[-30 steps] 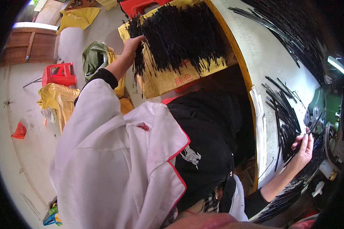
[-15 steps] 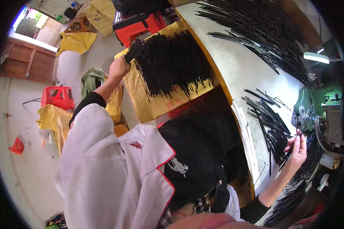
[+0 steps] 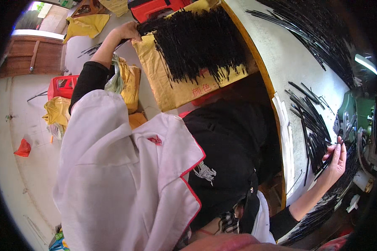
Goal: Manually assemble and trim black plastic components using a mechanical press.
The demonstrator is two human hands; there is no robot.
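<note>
Beside the red crates (image 3: 63,85), left hand (image 3: 127,31) fingers gripping black strips (image 3: 197,42); right hand (image 3: 335,161) fingers pinching one strip (image 3: 324,167).

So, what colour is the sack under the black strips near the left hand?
Yellow-brown; the sack shows best in the head view, under the black strips by the left hand.

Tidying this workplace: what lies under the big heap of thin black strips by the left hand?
The heap of thin black strips rests on a yellow paper sack. Anything beneath the sack is hidden.
</note>
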